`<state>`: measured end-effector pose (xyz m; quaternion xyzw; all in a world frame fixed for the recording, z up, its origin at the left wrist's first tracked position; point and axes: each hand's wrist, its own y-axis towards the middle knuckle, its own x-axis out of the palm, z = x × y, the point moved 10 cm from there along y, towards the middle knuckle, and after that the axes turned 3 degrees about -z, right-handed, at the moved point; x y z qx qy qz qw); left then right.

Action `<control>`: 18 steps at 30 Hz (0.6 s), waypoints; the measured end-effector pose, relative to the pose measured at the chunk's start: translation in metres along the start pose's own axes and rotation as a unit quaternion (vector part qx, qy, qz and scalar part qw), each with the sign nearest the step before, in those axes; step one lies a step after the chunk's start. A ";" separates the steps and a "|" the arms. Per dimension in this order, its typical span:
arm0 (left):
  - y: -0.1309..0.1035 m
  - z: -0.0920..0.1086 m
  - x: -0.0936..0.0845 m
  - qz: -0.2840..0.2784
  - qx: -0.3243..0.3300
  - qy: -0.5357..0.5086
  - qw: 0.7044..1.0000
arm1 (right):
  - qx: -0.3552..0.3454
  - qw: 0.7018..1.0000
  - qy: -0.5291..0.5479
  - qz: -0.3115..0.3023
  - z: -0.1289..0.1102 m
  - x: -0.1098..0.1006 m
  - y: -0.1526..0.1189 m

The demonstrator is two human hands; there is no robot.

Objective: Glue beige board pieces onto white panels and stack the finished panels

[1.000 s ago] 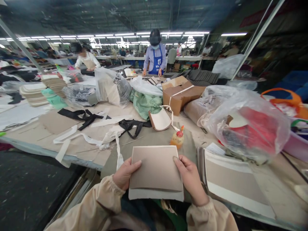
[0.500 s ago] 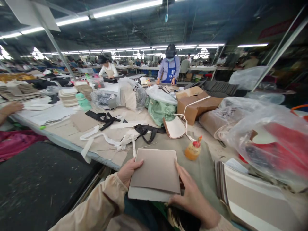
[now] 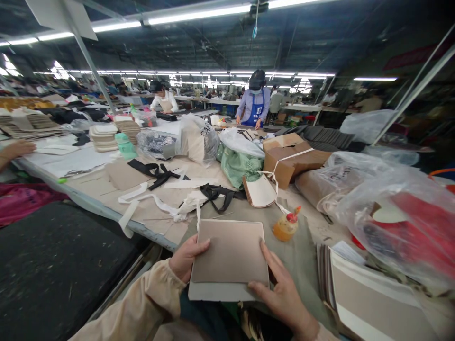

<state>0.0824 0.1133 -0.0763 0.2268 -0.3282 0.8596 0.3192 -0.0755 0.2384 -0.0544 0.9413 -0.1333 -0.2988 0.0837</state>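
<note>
A beige rectangular panel (image 3: 231, 253) lies over a slightly larger pale backing sheet (image 3: 223, 292), whose lower strip shows below it. My left hand (image 3: 188, 255) grips the left edge, thumb on top and fingers underneath. On the right side, my right hand (image 3: 282, 284) clasps the edge with its thumb near the lower corner; some of its fingers are hidden behind. Both hands hold the stacked pieces in front of my body, at the table's near edge. Just beyond stands an orange glue bottle (image 3: 286, 225) with a red top. A curved cream piece (image 3: 261, 190) lies behind it.
Black strips (image 3: 218, 195) and white strips (image 3: 165, 206) lie on the table beyond. A cardboard box (image 3: 293, 156), a green bag (image 3: 240, 166) and clear plastic bags (image 3: 394, 203) stand around. Stacked panels (image 3: 377, 289) lie at right. A co-worker's hand (image 3: 17, 149) shows at left.
The beige panel now sits flatter and squarer over the backing sheet, its lower edge nearly level. My hands keep their hold on both sides. The camera view has shifted slightly.
</note>
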 end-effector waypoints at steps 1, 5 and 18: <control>-0.001 0.001 0.001 0.003 0.005 0.003 1.000 | 0.007 1.000 0.004 -0.001 0.001 -0.001 0.000; -0.002 0.002 0.002 0.010 0.016 0.014 1.000 | 0.035 0.998 0.040 -0.022 0.006 0.001 -0.001; 0.030 -0.032 -0.002 -0.065 -0.061 0.013 0.996 | 0.242 0.869 0.431 0.034 0.066 0.008 0.008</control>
